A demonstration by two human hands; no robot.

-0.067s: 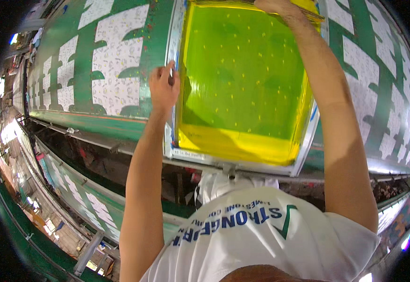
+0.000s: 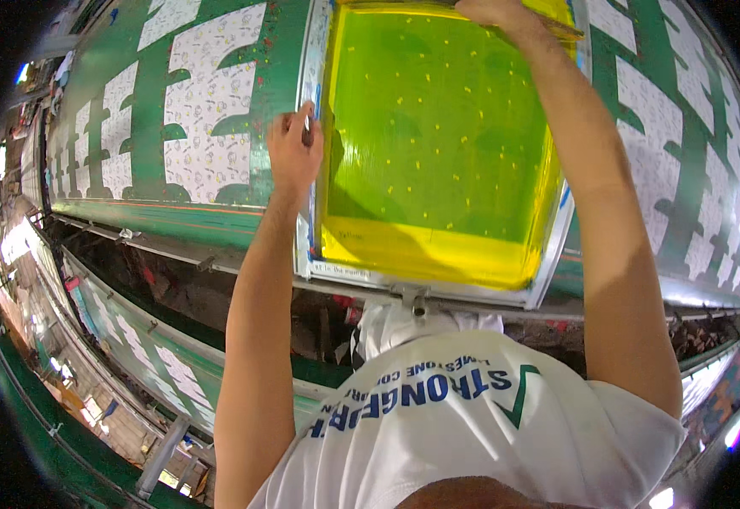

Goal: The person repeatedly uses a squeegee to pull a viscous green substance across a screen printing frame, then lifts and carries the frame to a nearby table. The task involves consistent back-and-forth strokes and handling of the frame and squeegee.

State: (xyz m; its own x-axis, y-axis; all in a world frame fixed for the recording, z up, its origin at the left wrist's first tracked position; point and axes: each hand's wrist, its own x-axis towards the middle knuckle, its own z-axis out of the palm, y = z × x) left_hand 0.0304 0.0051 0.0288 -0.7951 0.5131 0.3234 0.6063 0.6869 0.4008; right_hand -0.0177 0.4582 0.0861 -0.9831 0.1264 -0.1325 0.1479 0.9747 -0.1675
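Observation:
A printing screen [image 2: 438, 161] with yellow-green mesh and small yellow marks lies before me inside a pale metal frame [image 2: 304, 246]. My left hand [image 2: 294, 151] is at the frame's left rail, its fingers curled closed on it. At the far end of the screen, my right hand [image 2: 499, 15] is closed on a squeegee [image 2: 562, 30], seen as a long brownish, yellow-stained strip across the mesh. The upper picture edge cuts off part of this hand and the strip. Thicker yellow ink [image 2: 429, 254] bands the near end of the mesh.
The screen rests over a long green table [image 2: 132, 212]. Printed white fabric pieces [image 2: 209, 110] lie to its left, with more fabric pieces [image 2: 654, 140] to its right. A metal rail [image 2: 175, 254] follows the near edge. Another green table [image 2: 132, 339] stands at lower left.
The screen's near edge appears slightly farther from me. My left hand has shifted a little with the frame; my right hand stays at the far end.

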